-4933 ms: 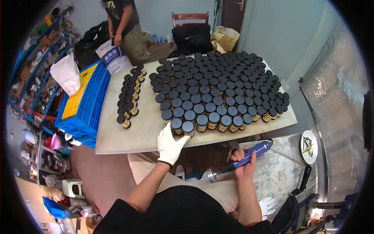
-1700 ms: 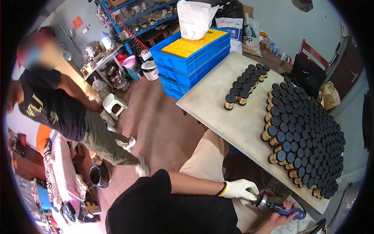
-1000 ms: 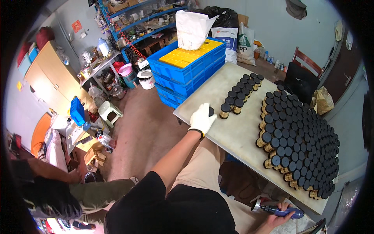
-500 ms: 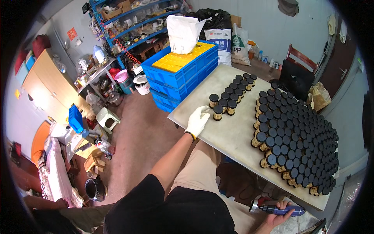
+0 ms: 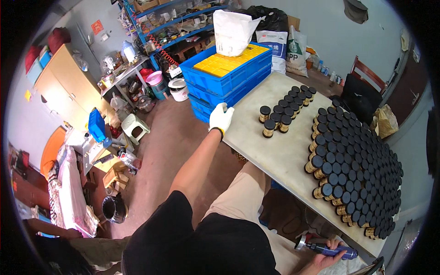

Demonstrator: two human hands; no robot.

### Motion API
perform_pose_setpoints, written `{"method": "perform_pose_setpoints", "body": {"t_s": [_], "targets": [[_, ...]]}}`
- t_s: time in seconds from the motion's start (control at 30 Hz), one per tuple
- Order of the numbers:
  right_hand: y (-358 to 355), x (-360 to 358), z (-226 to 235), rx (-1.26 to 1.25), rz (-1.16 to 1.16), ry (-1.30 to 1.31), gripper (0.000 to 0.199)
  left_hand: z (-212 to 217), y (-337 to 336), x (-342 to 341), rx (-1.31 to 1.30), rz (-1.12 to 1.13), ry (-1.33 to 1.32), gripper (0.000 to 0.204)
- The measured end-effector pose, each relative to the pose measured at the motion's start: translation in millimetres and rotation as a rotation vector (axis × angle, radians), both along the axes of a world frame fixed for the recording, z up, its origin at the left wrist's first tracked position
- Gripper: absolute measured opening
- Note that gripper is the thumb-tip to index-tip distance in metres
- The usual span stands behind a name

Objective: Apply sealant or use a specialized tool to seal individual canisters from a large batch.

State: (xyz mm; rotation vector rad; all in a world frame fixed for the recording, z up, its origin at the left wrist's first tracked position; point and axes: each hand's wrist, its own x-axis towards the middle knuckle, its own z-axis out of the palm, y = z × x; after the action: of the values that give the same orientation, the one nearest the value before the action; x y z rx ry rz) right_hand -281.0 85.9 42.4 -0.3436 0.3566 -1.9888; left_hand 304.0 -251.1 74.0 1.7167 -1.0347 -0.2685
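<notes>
My left hand [image 5: 221,117], in a white glove, is by the left edge of the pale table [image 5: 247,137]. Its fingers are partly bent, with a gap between thumb and forefinger, and nothing shows in them. To its right stands a small group of jars [image 5: 268,129] with black lids and gold bodies, set upright in rows. My bare right hand [image 5: 329,255] is low at the right, below the table edge. It is closed around a blue-purple handheld power driver [image 5: 326,249], which has a round metal cup-shaped head at its left end.
A large block of similar jars [image 5: 353,169] covers the table's right side. Stacked blue crates [image 5: 229,91] hold yellow boxes [image 5: 220,65], with a white bag [image 5: 233,34] on top. A chair [image 5: 364,87] stands behind the table. At lower left another person's arm [image 5: 55,228] shows.
My left hand has moved from beside the nearest jars left to the table's edge, near the crates. The view has shifted slightly. My right hand keeps hold of the power driver.
</notes>
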Motion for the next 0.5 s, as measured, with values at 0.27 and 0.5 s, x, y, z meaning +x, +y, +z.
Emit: {"method": "perform_pose_setpoints", "body": {"t_s": [0.27,0.5], "targets": [[-5,4,3,0.153,-0.141,-0.012,0.037,15,25,-11,0.010,-0.015,-0.216,0.039],[0,-5,-3,0.104,-0.078,0.023,0.037,-15,9,-6,0.102,-0.007,-0.027,0.038]]}}
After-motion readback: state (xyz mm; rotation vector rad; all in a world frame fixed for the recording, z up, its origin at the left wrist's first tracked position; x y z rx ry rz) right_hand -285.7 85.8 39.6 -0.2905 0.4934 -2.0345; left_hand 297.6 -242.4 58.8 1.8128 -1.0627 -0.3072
